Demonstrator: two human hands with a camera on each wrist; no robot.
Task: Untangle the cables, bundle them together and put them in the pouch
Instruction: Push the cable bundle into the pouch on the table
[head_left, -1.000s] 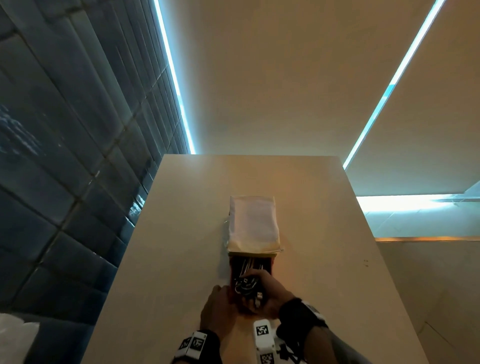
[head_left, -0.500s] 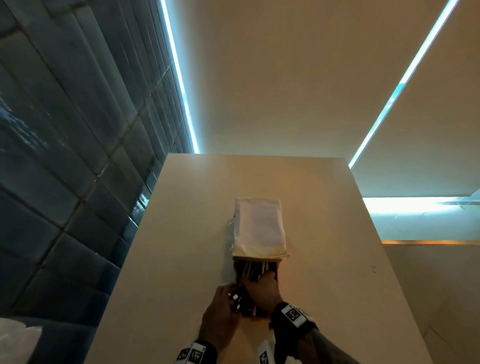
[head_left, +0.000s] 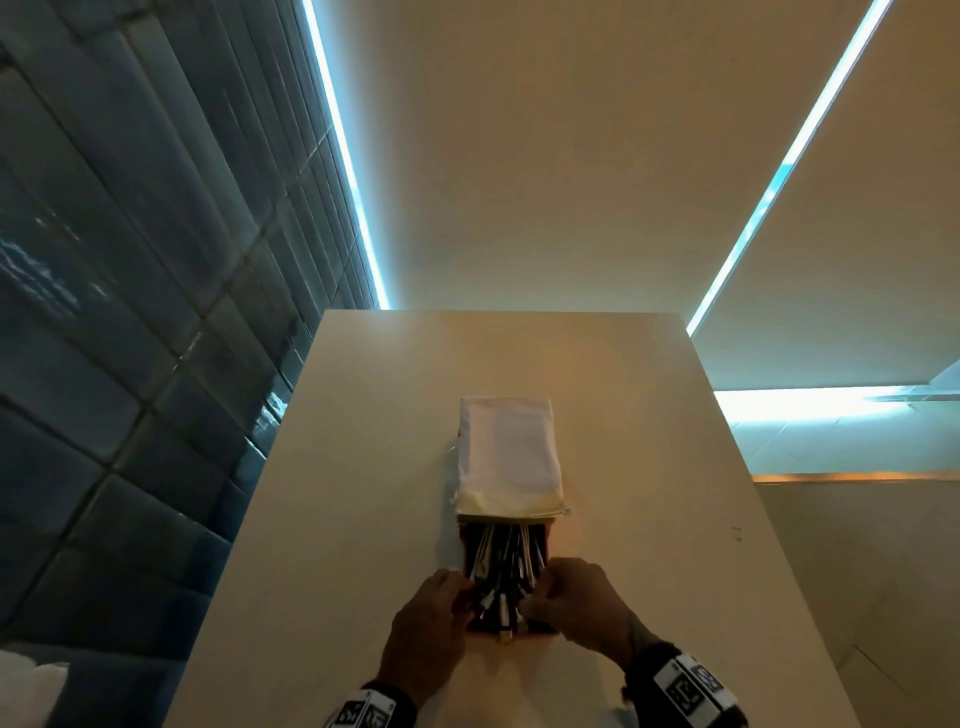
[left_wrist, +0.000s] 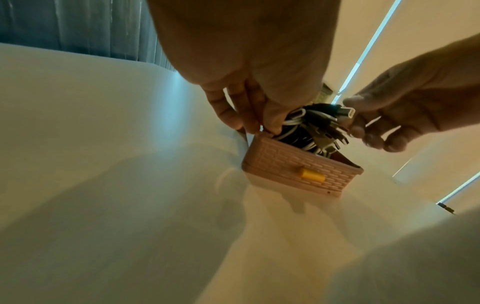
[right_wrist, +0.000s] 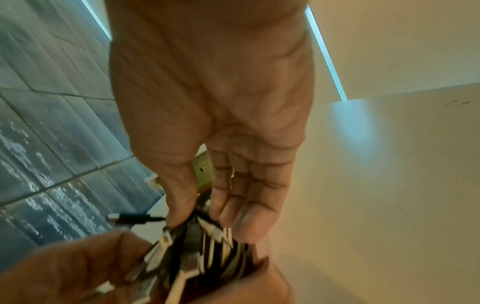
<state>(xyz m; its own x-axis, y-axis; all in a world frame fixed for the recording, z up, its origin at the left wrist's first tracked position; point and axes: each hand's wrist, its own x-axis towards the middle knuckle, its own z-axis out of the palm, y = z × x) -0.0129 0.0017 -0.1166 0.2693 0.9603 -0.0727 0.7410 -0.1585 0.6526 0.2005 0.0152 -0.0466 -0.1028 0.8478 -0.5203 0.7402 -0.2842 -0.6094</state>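
Observation:
A bundle of black and white cables (head_left: 503, 571) lies in a pink woven-pattern drawer (left_wrist: 298, 170) with a yellow knob (left_wrist: 311, 174), near the table's front. My left hand (head_left: 441, 608) grips the bundle's left side at the drawer's rim. From the right, my right hand (head_left: 571, 597) pinches the cable ends (right_wrist: 202, 246) between thumb and fingers. The white pouch (head_left: 509, 457) lies flat just beyond, its cream zip edge over the drawer's far end. The drawer's far part is hidden under it.
The pale table (head_left: 649, 441) runs away from me, with bare surface on both sides of the pouch. A dark padded wall (head_left: 130, 312) is close on the left. The table's right edge (head_left: 748, 467) drops off to the floor.
My right hand, which covered the cables from above, has slid to the bundle's right side. The cable ends now show between the two hands. The pouch has not moved.

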